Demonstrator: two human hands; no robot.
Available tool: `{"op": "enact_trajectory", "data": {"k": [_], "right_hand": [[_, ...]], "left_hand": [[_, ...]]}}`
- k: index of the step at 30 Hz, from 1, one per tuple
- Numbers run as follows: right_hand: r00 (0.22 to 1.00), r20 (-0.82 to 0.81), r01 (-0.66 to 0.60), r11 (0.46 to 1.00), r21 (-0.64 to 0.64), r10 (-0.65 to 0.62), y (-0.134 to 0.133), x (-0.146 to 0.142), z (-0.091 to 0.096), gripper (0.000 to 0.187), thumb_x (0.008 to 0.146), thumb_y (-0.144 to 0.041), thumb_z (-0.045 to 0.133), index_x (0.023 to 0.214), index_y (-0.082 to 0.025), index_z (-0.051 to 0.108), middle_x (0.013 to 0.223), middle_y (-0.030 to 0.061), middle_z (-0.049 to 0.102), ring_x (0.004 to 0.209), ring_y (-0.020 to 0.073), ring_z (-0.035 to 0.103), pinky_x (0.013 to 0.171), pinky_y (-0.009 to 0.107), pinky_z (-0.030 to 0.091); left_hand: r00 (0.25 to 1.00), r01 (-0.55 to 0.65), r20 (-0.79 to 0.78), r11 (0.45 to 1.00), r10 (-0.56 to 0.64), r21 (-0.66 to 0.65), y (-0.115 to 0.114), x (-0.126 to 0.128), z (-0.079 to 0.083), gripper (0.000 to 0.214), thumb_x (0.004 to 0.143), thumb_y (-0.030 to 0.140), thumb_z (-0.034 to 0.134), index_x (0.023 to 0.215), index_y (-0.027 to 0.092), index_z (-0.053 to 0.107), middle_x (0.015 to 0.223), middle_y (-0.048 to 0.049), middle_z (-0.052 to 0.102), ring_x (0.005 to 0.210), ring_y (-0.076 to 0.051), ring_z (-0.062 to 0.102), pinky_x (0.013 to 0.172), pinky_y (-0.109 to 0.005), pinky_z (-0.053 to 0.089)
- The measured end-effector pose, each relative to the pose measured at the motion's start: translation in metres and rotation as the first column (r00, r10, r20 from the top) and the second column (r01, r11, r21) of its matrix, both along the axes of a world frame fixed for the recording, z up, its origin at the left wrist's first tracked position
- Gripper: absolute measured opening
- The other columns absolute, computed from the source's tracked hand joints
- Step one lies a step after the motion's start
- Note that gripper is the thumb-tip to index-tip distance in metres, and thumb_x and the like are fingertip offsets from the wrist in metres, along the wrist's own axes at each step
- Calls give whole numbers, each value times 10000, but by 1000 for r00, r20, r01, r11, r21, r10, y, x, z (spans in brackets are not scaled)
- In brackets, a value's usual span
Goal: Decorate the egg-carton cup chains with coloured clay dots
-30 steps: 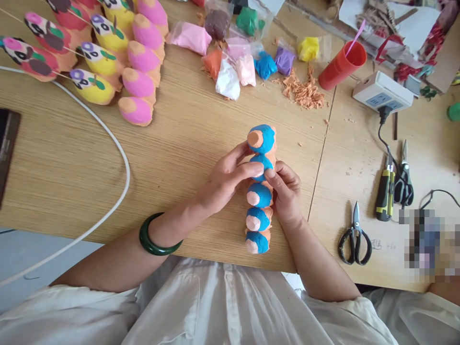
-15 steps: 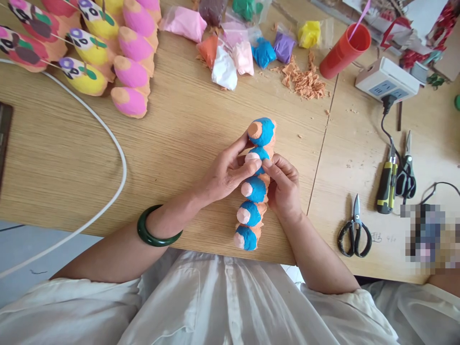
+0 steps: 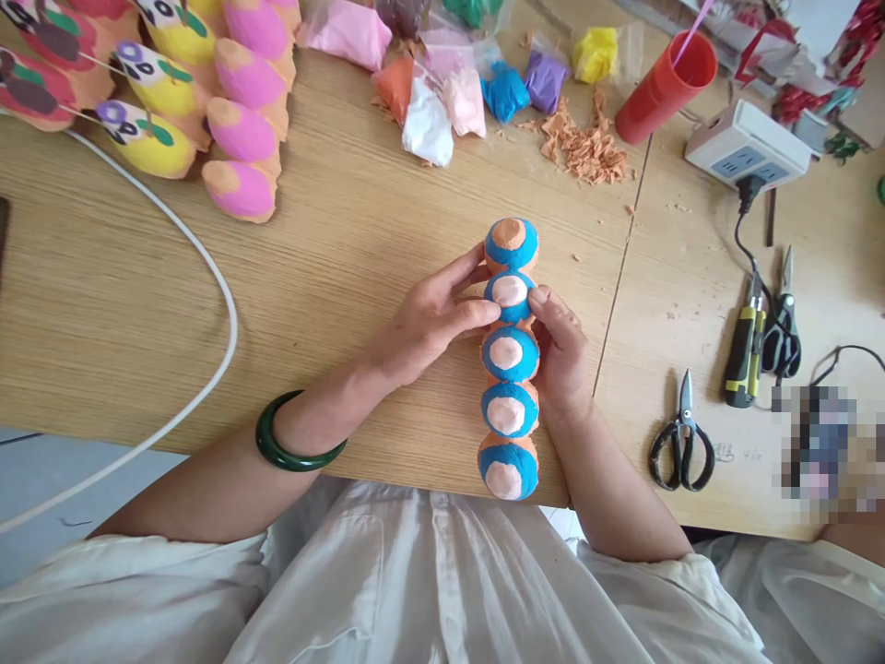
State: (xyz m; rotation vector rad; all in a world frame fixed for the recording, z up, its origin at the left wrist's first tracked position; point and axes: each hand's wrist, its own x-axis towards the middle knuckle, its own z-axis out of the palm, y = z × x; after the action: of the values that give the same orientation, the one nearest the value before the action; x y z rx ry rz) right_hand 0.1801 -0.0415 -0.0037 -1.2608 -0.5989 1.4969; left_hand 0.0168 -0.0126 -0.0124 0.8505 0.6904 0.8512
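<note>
A knobbly egg-carton strip (image 3: 512, 353) is held upright in the view, over the table's front edge. Its several bumps face me, orange at the sides and banded with blue clay. Pale pink caps cover most tops; the farthest top is orange. My left hand (image 3: 432, 323) grips the strip from the left, thumb against the second bump and fingers partly hidden behind. From the right, my right hand (image 3: 561, 350) grips it too, its thumb at the second bump's pink cap and its other fingers largely out of sight.
Painted bumpy strips (image 3: 241, 129) lie at the upper left, beside a white cable (image 3: 225, 304). Bagged coloured clay (image 3: 429, 124), orange scraps (image 3: 587, 148) and a red cup (image 3: 665, 88) stand farther back. Scissors (image 3: 683, 433), a cutter (image 3: 745, 355) and a power strip (image 3: 747, 148) are at right.
Both hands have turned the egg-carton strip so its capped tops face me more directly. My right thumb has moved slightly right, away from my left thumb.
</note>
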Motion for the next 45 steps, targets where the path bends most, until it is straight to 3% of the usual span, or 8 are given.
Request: {"op": "enact_trajectory", "data": {"k": [4, 8, 14, 21, 26, 37, 45], "right_hand": [[1000, -27, -11, 1000, -12, 11, 0, 0, 1, 381, 873, -476, 830, 682, -264, 577, 664, -38, 489, 569, 135, 417, 499, 306, 407], [999, 17, -28, 999, 46, 27, -1, -3, 3, 418, 890, -467, 847, 671, -258, 558, 671, -36, 506, 577, 130, 402, 511, 302, 368], [997, 18, -76, 992, 101, 74, -3, -6, 3, 306, 903, -360, 818, 685, -244, 637, 690, -27, 571, 605, 126, 452, 578, 298, 393], [984, 153, -114, 987, 115, 96, -4, 2, 2, 357, 958, -423, 789, 701, -256, 605, 665, -36, 542, 597, 135, 472, 598, 312, 442], [971, 217, -125, 988, 96, 101, -4, 4, 1, 420, 973, -485, 759, 690, -261, 545, 654, -34, 513, 602, 145, 468, 608, 321, 451], [984, 137, -126, 988, 92, 113, -3, 3, 3, 319, 978, -379, 748, 719, -255, 610, 685, -38, 550, 599, 135, 434, 602, 315, 415], [978, 191, -106, 992, 72, 90, -3, 3, 2, 368, 957, -441, 767, 687, -269, 584, 653, -33, 510, 587, 149, 435, 591, 329, 432]], "left_hand": [[999, -37, -8, 999, 36, -29, 0, 2, 6, 451, 915, 494, 859, 1328, 354, 743, 1348, -9, 744, 1343, -315, 683, 1049, -410, 621], [996, -47, 74, 996, 53, -78, 0, 3, 5, 428, 927, 583, 830, 1244, 306, 757, 1178, -28, 747, 1132, -253, 725, 940, -376, 637], [992, -55, 108, 986, 72, -158, 2, 2, 6, 227, 890, 402, 856, 992, 230, 749, 882, 3, 642, 829, -158, 624, 745, -280, 577], [989, 10, 150, 985, 17, -174, 6, 0, 6, 310, 865, 323, 899, 1110, 210, 746, 1013, -13, 728, 963, -178, 713, 892, -318, 627], [992, 43, 123, 983, -20, -181, 7, -4, 3, 374, 868, 366, 944, 1151, 217, 750, 1054, -15, 760, 1025, -205, 761, 976, -392, 626], [992, 40, 121, 988, -22, -148, 4, -5, 0, 427, 876, 393, 953, 1177, 220, 704, 1068, -4, 763, 1035, -198, 769, 981, -361, 594], [992, 28, 122, 991, -12, -134, 3, -4, 0, 444, 845, 383, 972, 1154, 253, 680, 1066, 6, 761, 1064, -190, 759, 986, -328, 602]]}}
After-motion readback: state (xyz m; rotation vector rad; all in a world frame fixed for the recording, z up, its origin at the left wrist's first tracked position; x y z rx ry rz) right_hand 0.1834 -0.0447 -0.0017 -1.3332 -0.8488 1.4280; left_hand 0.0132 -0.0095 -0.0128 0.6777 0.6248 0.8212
